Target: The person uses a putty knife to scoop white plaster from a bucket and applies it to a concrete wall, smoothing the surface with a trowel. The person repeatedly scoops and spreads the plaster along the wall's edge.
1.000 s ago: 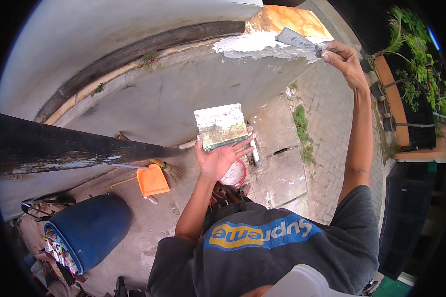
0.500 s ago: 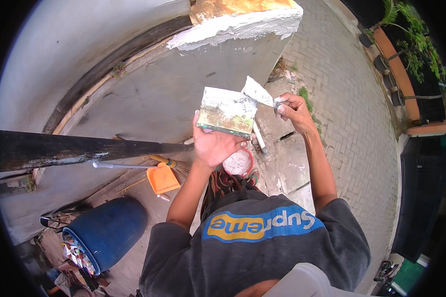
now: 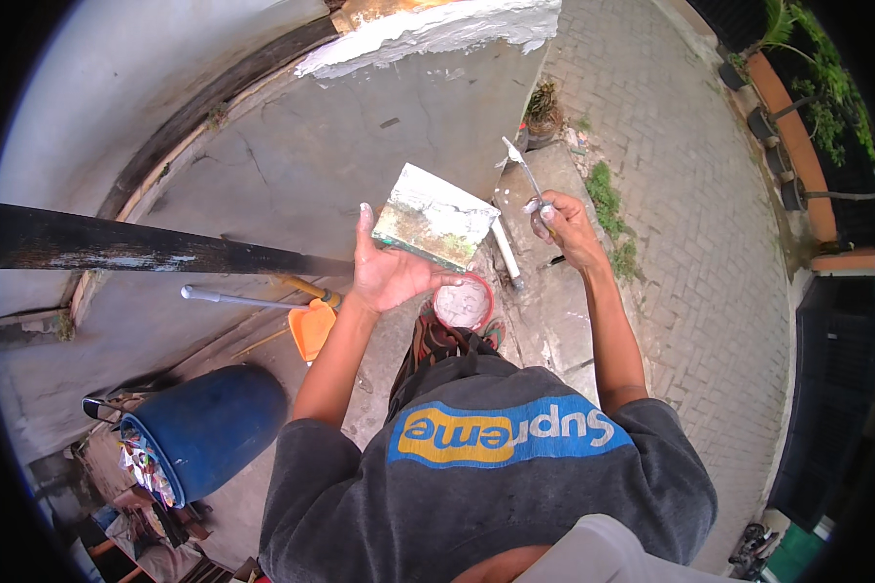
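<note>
A flat rectangular board [image 3: 436, 219], smeared with white putty along its far part and stained green-brown along its near part, rests tilted in my left hand [image 3: 395, 276]. The thumb stands up beside its left edge and the fingers are under it, partly hidden. To the right, my right hand [image 3: 568, 231] grips a putty knife [image 3: 525, 171], its white-coated blade seen nearly edge-on and apart from the board. Below my left hand, a red-rimmed bucket [image 3: 491, 303] holds pale putty. Ahead, wet white putty [image 3: 437, 39] covers the top edge of a grey wall [image 3: 360, 136].
A dark pole [image 3: 146, 241] crosses from the left. An orange dustpan [image 3: 311, 330] and a blue barrel [image 3: 219, 428] full of rubbish lie lower left. A white pipe [image 3: 506, 255] and a potted plant [image 3: 542, 119] are beside the wall; paving [image 3: 690, 243] runs along the right.
The putty knife has come off the board and turned so its blade points up, edge-on. The board has tilted and shifted slightly left with my left hand.
</note>
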The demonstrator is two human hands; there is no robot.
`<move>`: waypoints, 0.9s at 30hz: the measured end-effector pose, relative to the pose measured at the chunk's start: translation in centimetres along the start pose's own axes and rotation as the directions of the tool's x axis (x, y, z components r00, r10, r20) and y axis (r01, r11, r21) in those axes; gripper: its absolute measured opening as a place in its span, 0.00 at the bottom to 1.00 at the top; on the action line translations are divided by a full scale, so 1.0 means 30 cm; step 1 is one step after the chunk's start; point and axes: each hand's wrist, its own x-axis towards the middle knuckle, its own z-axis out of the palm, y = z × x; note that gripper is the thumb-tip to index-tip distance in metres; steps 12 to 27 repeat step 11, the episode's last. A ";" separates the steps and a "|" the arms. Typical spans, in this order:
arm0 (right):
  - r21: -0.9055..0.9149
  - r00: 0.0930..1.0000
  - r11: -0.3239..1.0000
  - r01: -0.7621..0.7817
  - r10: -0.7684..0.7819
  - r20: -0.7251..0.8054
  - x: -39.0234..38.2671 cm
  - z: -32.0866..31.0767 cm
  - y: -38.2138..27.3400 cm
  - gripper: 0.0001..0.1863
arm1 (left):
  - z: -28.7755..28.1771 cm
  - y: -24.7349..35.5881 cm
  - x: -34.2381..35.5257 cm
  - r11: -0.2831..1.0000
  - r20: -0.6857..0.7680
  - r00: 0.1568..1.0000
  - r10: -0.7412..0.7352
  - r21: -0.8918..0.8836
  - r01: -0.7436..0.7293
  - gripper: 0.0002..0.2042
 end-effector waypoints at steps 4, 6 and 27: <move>-0.126 0.998 0.991 0.037 -0.044 -0.053 -0.025 0.011 0.001 0.20 | -0.004 -0.019 -0.002 0.953 0.046 0.997 0.068 0.293 -0.079 0.44; -0.079 0.995 0.996 0.032 -0.039 -0.089 -0.044 0.028 0.000 0.19 | 0.006 -0.019 -0.002 0.855 -0.073 0.991 0.111 0.515 -0.058 0.39; -0.230 0.988 0.972 0.054 -0.085 -0.129 -0.068 0.016 0.009 0.18 | -0.023 -0.003 -0.015 0.518 -0.346 0.929 0.131 0.823 0.234 0.43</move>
